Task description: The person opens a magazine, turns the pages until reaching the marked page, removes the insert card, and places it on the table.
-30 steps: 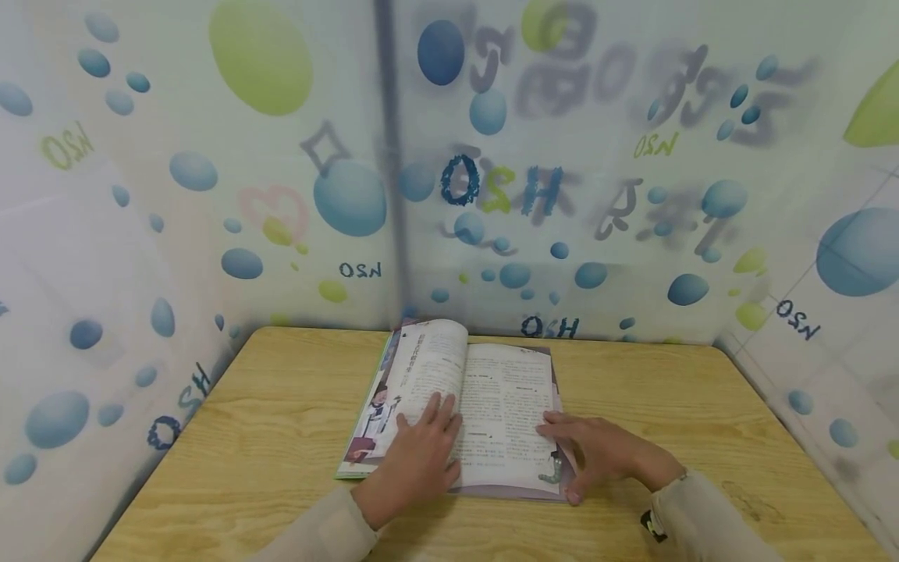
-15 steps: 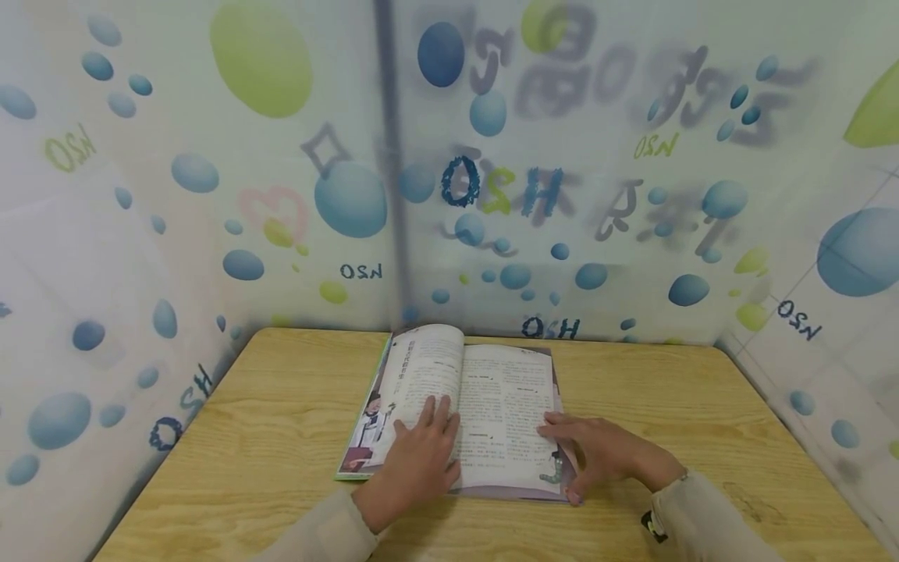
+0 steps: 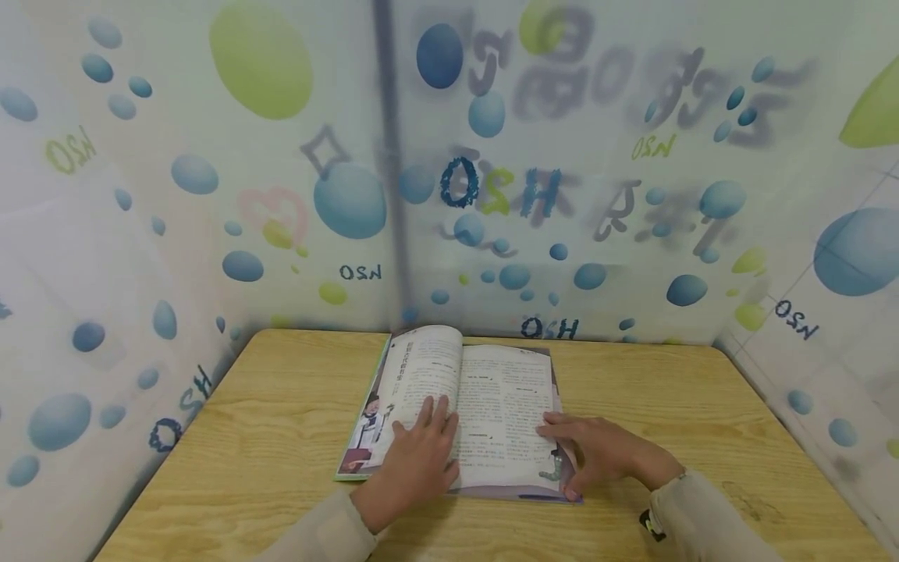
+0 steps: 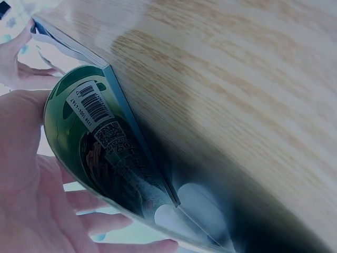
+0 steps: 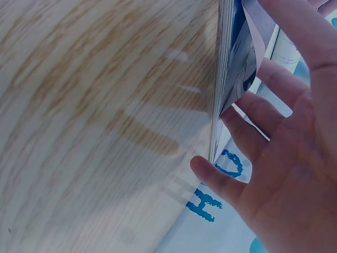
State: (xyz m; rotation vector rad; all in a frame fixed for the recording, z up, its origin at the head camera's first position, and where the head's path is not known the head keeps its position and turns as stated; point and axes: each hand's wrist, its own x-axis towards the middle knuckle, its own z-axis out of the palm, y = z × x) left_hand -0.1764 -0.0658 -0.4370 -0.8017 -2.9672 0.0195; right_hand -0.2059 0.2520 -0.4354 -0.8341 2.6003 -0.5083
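Observation:
A magazine [image 3: 502, 414] lies open on the wooden table, with printed text and small cartoon figures on its pages. My left hand [image 3: 414, 460] rests on the lower left page near the fold, fingers extended and spread. That page bulges up toward the spine. In the left wrist view, the green back cover [image 4: 79, 132] with a barcode label curves up off the table beside my fingers. My right hand [image 3: 604, 453] is at the magazine's right edge, its fingertips on the page margin and thumb by the lower corner. In the right wrist view, its spread fingers touch the page edges [image 5: 224, 68].
The wooden table [image 3: 281, 406] extends on both sides of the magazine. Behind it and at the sides stand pale curtain-like walls [image 3: 597, 218] printed with blue and green drops and H2O lettering. A dark object [image 3: 652, 524] shows at the right sleeve cuff.
The left page has come down flatter and its curled top has shifted slightly left. My left hand has slid a little left with it. The right hand stays almost in place.

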